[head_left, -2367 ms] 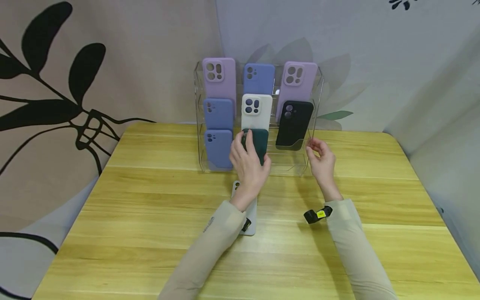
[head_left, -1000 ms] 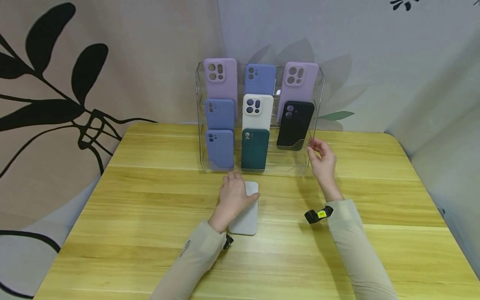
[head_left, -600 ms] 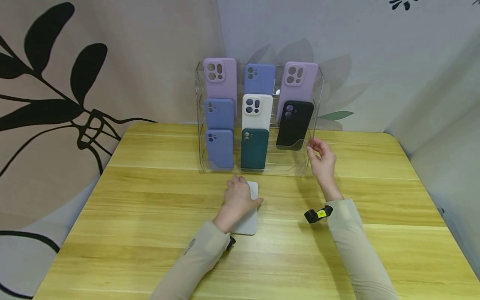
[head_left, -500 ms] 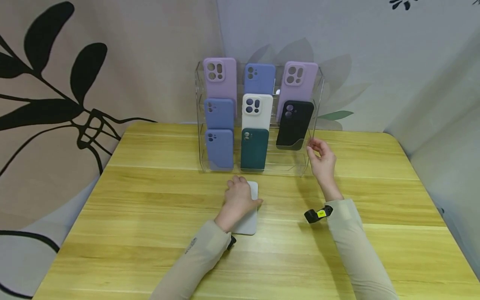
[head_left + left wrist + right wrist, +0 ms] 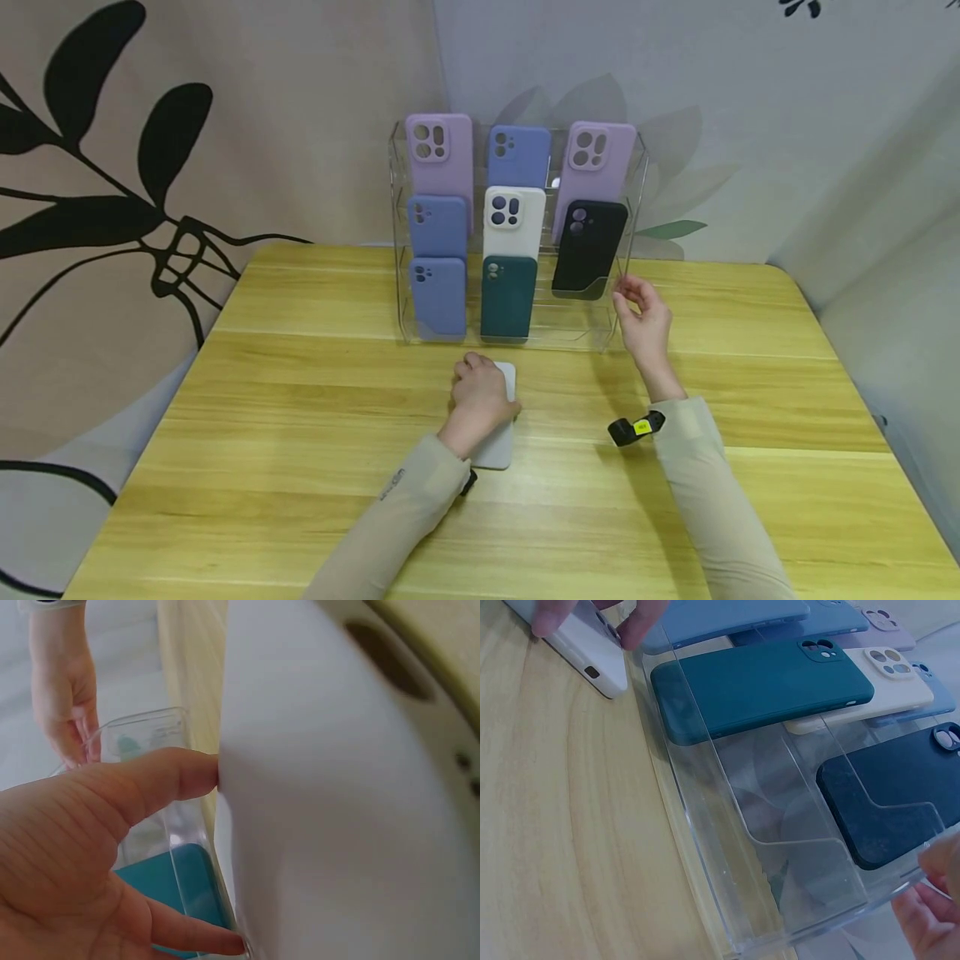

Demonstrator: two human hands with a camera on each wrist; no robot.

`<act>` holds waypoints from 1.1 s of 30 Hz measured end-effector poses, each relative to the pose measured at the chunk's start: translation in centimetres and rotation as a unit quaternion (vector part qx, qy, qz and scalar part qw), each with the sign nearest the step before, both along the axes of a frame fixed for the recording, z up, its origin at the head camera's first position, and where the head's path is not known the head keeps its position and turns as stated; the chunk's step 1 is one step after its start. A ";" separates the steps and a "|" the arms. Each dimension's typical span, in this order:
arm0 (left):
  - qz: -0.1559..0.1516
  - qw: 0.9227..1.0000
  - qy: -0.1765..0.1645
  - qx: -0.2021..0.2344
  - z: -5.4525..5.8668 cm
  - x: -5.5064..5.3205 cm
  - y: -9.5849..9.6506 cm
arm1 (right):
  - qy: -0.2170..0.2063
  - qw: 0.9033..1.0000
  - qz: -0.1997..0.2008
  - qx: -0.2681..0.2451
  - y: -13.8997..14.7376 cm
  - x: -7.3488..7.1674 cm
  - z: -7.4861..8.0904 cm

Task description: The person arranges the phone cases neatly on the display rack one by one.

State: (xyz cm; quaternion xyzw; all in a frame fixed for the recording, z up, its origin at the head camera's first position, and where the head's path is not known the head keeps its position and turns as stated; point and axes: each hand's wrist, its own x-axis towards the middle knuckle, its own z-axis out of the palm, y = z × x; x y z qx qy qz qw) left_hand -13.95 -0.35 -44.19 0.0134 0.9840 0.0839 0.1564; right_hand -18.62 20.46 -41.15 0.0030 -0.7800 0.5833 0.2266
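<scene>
My left hand [image 5: 482,396] grips a light grey phone case [image 5: 497,450] lying in front of the rack. In the left wrist view the thumb meets one edge of this case [image 5: 337,787]; the right wrist view shows fingertips at its sides. My right hand [image 5: 645,323] pinches the right side edge of the clear tiered display rack [image 5: 573,337]. A teal phone case [image 5: 508,300] stands in the rack's bottom tier, middle, beside a blue phone case [image 5: 438,302]. A black phone case [image 5: 589,250] leans in the tier above, nearest my right hand.
The middle tier also holds a blue case [image 5: 437,227] and a white case [image 5: 513,237]. Along the top stand a purple case [image 5: 442,179], a blue case [image 5: 519,167] and another purple case [image 5: 607,179]. The wooden table [image 5: 300,433] meets a curtain behind.
My left hand has let go of the teal case in the rack's bottom tier and moved down to the light grey case, closing round it. My right hand has stayed at the rack's edge.
</scene>
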 end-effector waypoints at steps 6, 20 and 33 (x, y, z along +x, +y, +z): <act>-0.001 1.000 -0.001 0.000 -0.2 -0.1 -0.1 | 0.001 1.000 -0.006 0.008 -0.1 0.0 0.1; -0.016 0.991 0.049 0.120 1.1 -0.3 -0.2 | -0.001 1.000 -0.011 -0.005 1.2 -1.7 -2.7; -0.064 0.962 0.160 0.211 4.1 -1.3 0.9 | -0.002 1.000 0.002 -0.026 1.5 -1.8 -2.7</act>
